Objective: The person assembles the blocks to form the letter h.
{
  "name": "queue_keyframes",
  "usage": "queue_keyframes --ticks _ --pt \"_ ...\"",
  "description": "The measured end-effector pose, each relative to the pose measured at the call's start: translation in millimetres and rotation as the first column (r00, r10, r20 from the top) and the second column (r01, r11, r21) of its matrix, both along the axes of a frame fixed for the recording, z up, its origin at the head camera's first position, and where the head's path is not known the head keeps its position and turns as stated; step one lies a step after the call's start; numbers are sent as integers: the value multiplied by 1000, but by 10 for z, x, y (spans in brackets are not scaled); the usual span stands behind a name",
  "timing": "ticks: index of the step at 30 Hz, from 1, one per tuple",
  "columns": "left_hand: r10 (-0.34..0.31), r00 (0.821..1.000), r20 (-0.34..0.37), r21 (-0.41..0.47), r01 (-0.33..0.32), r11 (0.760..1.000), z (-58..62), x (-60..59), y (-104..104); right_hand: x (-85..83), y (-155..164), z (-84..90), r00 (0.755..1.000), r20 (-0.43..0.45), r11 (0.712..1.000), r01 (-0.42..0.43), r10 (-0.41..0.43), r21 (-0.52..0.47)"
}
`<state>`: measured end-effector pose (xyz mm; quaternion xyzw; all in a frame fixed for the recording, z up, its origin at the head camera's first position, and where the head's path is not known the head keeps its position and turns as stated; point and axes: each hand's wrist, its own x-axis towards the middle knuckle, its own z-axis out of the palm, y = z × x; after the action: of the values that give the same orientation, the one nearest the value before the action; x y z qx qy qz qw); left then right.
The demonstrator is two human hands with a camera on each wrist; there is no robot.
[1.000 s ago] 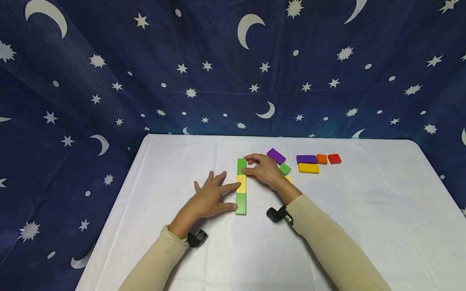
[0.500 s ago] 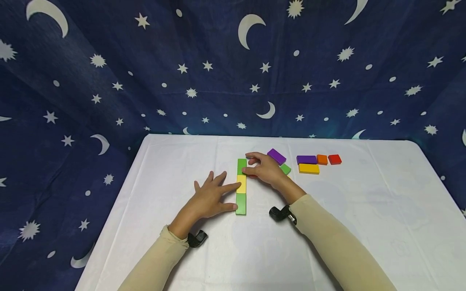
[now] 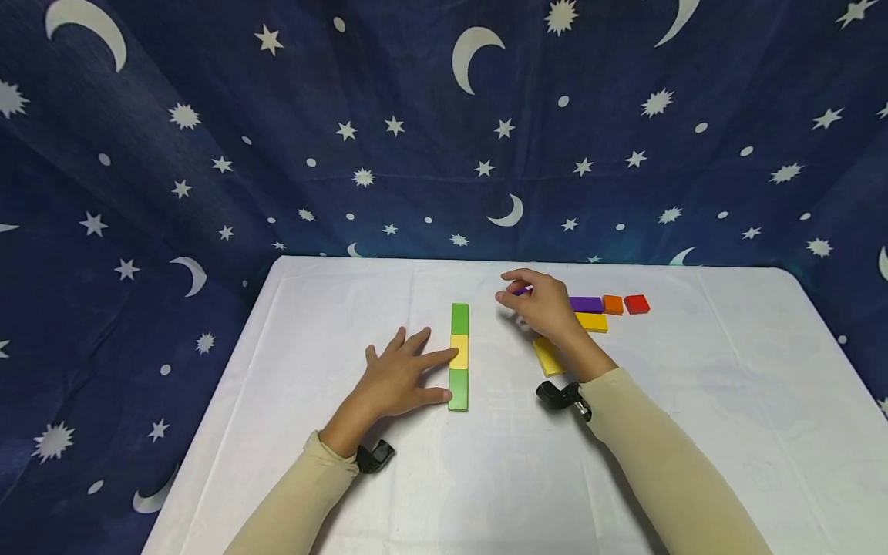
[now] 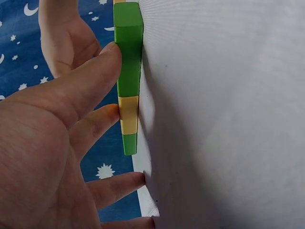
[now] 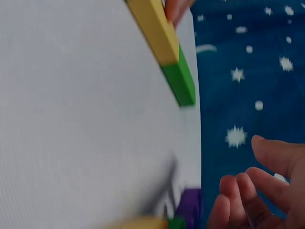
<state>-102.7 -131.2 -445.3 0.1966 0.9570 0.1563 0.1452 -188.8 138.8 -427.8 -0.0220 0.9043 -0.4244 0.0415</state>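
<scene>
A row of three blocks lies on the white table [image 3: 694,401]: far green block [image 3: 460,317], yellow block [image 3: 459,351], near green block [image 3: 458,389]. My left hand [image 3: 401,378] lies flat beside the row with fingers spread, index fingertip against the yellow block [image 4: 128,114] and thumb against the near green block [image 4: 128,47]. My right hand [image 3: 543,304] hovers over a purple block [image 3: 522,290], fingers loosely curled and holding nothing. In the right wrist view the purple block [image 5: 190,210] sits just below the fingers [image 5: 257,191], blurred.
A loose yellow block [image 3: 548,356] lies by my right wrist. To the right sit a purple block [image 3: 586,304], an orange-yellow block [image 3: 593,321], an orange block [image 3: 613,304] and a red block [image 3: 637,304]. A dark starry cloth [image 3: 277,154] hangs behind the table.
My right hand has left the far green block and moved right and away to the purple block, uncovering the loose yellow block. The left hand has stayed put.
</scene>
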Motion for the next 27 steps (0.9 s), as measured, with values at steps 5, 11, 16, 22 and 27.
queue_keyframes --ticks 5,11,16,22,27 --pt "5 1000 7 13 -5 1000 5 12 -10 -56 171 -19 997 -32 992 77 -74 103" --pt "12 1000 5 16 -12 1000 17 14 -14 -95 280 -45 996 3 980 85 -87 178" --pt "11 1000 2 25 -11 1000 14 16 -8 -115 329 -74 995 55 973 75 -89 217" --pt "11 1000 -1 29 -11 1000 -5 13 -3 -137 353 -98 988 132 969 47 -81 241" --pt "13 1000 1 31 -13 999 -2 9 -2 -159 363 -99 978 188 964 35 -86 263"
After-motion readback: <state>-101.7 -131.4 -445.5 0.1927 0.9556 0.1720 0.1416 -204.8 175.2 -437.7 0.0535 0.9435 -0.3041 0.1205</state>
